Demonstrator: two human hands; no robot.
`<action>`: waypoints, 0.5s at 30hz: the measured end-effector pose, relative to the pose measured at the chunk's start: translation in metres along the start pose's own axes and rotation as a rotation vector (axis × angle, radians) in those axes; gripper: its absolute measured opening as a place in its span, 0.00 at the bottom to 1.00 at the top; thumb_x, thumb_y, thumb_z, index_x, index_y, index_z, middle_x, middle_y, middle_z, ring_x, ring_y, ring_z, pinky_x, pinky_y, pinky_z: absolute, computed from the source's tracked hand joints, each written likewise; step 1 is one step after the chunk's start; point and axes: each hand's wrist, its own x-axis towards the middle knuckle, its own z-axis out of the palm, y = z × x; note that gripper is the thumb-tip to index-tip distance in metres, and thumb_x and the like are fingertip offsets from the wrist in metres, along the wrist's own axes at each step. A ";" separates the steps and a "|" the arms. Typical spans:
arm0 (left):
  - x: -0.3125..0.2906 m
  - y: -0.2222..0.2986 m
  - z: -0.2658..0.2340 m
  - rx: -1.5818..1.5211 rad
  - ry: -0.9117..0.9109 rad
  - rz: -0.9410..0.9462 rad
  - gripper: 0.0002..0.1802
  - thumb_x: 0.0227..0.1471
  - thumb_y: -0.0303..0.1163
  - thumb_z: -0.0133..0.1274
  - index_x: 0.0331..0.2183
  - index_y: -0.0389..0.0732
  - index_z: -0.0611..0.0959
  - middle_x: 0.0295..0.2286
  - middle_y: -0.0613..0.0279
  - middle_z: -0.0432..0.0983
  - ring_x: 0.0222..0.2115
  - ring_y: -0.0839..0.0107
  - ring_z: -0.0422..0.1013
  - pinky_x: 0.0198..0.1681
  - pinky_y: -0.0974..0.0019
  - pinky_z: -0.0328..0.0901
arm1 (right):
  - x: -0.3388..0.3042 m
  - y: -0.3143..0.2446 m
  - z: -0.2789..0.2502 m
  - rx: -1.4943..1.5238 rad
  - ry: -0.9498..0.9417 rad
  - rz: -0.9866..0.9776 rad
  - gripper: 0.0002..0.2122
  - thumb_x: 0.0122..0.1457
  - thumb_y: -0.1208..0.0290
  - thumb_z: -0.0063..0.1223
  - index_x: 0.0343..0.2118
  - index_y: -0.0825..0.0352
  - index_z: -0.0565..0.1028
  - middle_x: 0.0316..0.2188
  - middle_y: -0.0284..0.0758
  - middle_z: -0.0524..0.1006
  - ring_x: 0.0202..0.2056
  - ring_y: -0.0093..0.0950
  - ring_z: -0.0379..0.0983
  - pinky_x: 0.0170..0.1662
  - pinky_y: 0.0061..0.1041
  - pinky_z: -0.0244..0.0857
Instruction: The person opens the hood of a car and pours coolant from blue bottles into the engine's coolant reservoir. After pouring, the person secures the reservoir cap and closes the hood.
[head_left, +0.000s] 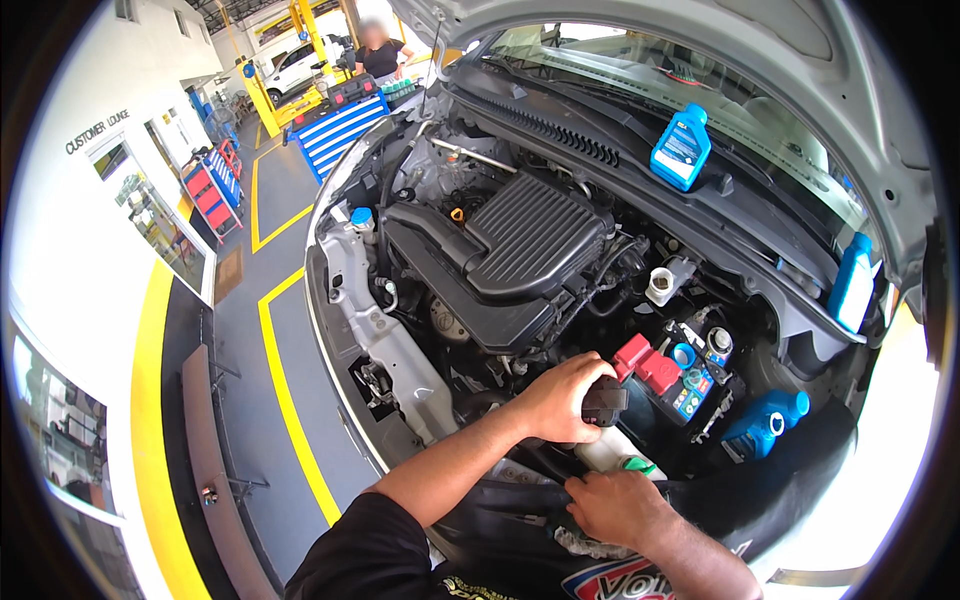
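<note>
My left hand (567,402) is closed around a black plastic piece (606,401) at the near side of the engine bay. Just beneath it is a whitish plastic tank (606,452), with a small green part (638,465) at its near end. My right hand (622,510) is beside that tank, with its fingers curled down at the near edge. Whatever the right fingers grip is hidden under them. Past my left hand are a red terminal cover (655,368) and the battery (690,397), where a loose blue cap (683,355) lies.
A white reservoir (660,285) stands uncapped beyond the battery. Blue bottles stand on the cowl (682,148), at the far right (853,283) and by the fender (768,425). The ribbed black engine cover (540,235) fills the middle. The raised hood (800,70) hangs overhead. A person (380,55) is far back.
</note>
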 end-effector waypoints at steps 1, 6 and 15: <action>0.000 0.000 0.000 0.002 0.000 -0.001 0.36 0.34 0.33 0.70 0.49 0.40 0.76 0.44 0.51 0.75 0.48 0.47 0.74 0.53 0.50 0.71 | 0.000 0.000 0.000 -0.004 -0.017 0.009 0.13 0.66 0.56 0.59 0.39 0.63 0.80 0.30 0.36 0.84 0.33 0.40 0.85 0.38 0.40 0.80; -0.003 -0.004 -0.002 0.022 0.003 -0.010 0.37 0.34 0.33 0.70 0.50 0.40 0.76 0.44 0.51 0.74 0.48 0.47 0.74 0.54 0.50 0.71 | 0.003 -0.006 -0.022 0.055 -0.208 0.016 0.18 0.64 0.54 0.62 0.43 0.65 0.81 0.33 0.40 0.85 0.36 0.43 0.86 0.41 0.43 0.81; 0.002 -0.010 -0.004 -0.017 -0.007 -0.005 0.39 0.32 0.32 0.72 0.50 0.39 0.79 0.44 0.51 0.75 0.47 0.49 0.75 0.54 0.53 0.70 | -0.002 0.007 -0.015 0.129 -0.215 -0.022 0.08 0.49 0.71 0.66 0.32 0.66 0.85 0.28 0.42 0.86 0.35 0.42 0.87 0.40 0.41 0.80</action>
